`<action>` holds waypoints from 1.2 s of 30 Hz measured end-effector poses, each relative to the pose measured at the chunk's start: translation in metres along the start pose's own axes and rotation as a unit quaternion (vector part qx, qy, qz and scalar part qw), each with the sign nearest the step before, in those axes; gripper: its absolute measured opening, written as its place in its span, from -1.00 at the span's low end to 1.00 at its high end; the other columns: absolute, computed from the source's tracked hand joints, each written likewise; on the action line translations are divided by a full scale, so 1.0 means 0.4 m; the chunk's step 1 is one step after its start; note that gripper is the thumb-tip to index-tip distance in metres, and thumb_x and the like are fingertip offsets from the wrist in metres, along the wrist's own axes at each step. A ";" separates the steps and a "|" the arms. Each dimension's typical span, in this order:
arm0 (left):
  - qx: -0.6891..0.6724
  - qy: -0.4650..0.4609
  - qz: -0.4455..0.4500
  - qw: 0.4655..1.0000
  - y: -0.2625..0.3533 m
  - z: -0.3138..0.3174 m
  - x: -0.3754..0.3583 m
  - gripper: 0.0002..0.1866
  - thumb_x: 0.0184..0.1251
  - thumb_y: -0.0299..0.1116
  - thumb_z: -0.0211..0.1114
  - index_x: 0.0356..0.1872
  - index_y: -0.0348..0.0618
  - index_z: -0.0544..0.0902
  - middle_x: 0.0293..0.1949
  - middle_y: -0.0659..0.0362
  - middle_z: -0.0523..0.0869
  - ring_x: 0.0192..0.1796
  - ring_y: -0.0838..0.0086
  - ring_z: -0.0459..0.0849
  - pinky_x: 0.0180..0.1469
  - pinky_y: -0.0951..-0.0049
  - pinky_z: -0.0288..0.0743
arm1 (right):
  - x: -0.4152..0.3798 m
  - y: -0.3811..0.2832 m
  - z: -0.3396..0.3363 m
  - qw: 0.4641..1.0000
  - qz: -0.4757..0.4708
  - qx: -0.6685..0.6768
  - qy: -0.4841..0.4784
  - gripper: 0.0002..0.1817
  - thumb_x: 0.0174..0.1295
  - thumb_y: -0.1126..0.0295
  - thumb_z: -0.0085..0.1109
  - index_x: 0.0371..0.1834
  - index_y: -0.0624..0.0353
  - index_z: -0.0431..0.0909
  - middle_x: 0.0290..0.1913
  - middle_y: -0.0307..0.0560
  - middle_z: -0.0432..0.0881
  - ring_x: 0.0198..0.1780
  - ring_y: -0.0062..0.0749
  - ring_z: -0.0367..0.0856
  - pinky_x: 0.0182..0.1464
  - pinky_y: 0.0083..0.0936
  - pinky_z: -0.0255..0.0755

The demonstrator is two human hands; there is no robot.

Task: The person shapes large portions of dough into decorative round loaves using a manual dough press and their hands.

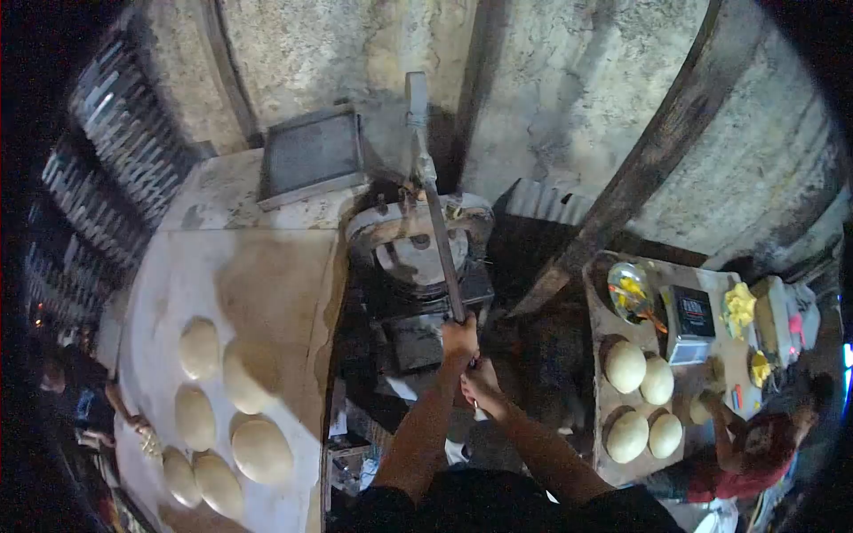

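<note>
My left hand point(460, 339) is wrapped round a long metal lever point(442, 240) near its lower end. Just below it, my right hand point(482, 387) is closed round the end of the same bar. The lever slants up and away over a press-like machine point(418, 258) with a round pan in its middle and a heavy frame around it. Its far end is a pale upright piece point(415, 98) near the wall. Both arms stretch forward from my dark shirt.
Several dough balls point(260, 449) rest on the left table point(284, 311), with a framed tray point(313, 155) behind. On the right table point(573, 346) are more dough balls point(625, 367), a bowl point(629, 291) and a scale point(689, 324). A person in red point(764, 453) works there; another person's hand point(138, 423) is far left.
</note>
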State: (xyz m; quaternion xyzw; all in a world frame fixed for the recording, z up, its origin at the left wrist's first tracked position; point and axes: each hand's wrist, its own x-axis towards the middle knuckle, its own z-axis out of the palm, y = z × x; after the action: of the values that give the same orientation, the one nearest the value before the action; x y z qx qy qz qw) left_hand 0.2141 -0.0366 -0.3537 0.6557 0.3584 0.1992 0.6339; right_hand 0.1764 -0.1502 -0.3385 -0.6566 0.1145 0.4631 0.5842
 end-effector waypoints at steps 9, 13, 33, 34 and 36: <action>-0.132 -0.087 -0.123 0.980 0.091 -0.021 -0.041 -0.54 0.44 -0.11 0.25 -0.48 -0.36 0.51 -0.76 0.05 0.52 -0.75 0.27 0.58 -0.72 0.24 0.40 | -0.066 -0.034 0.037 0.880 -0.229 -0.369 0.191 -0.56 0.18 0.09 0.28 -0.15 0.32 0.66 -0.15 0.28 0.70 -0.05 0.19 0.67 -0.03 -0.10 0.54; -0.038 -0.076 -0.056 0.995 0.106 -0.040 -0.039 -0.58 0.44 -0.16 0.24 -0.33 -0.46 0.57 -0.67 -0.08 0.62 -0.70 0.17 0.66 -0.67 0.18 0.48 | 0.186 0.127 -0.079 0.897 -0.267 -0.334 0.110 -0.65 0.44 0.20 0.06 0.01 0.30 0.55 -0.23 0.06 0.65 -0.30 -0.07 0.65 -0.25 -0.25 0.52; 0.050 -0.018 0.053 0.997 0.079 0.008 -0.029 -0.54 0.43 -0.13 0.19 -0.37 -0.48 0.61 -0.52 -0.30 0.66 -0.35 -0.22 0.71 -0.34 -0.04 0.51 | 0.168 0.110 -0.068 0.922 -0.303 -0.230 0.072 -0.66 0.35 0.14 0.19 -0.04 0.18 0.57 -0.17 0.05 0.66 -0.17 -0.18 0.63 -0.11 -0.26 0.49; 0.074 0.013 0.095 0.993 0.106 -0.003 -0.040 -0.52 0.43 -0.12 0.19 -0.40 -0.48 0.60 -0.56 -0.27 0.65 -0.42 -0.18 0.72 -0.39 -0.03 0.50 | 0.171 0.109 -0.069 0.918 -0.315 -0.230 0.073 -0.66 0.34 0.13 0.20 -0.04 0.17 0.58 -0.17 0.06 0.66 -0.16 -0.18 0.63 -0.10 -0.26 0.48; -0.071 -0.091 -0.061 0.991 0.135 -0.007 -0.043 -0.48 0.50 -0.06 0.18 -0.57 -0.32 0.45 -0.74 0.01 0.51 -0.72 0.18 0.56 -0.66 0.15 0.34 | 0.175 0.110 -0.075 0.909 -0.340 -0.230 0.073 -0.66 0.32 0.12 0.22 -0.05 0.16 0.58 -0.16 0.06 0.67 -0.14 -0.18 0.63 -0.07 -0.26 0.48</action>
State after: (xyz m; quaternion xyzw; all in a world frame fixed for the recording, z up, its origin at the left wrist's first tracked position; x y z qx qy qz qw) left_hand 0.2125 -0.0439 -0.2972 0.6011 0.3238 0.1246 0.7199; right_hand 0.1982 -0.1618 -0.4229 -0.8038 -0.1828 0.2008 0.5294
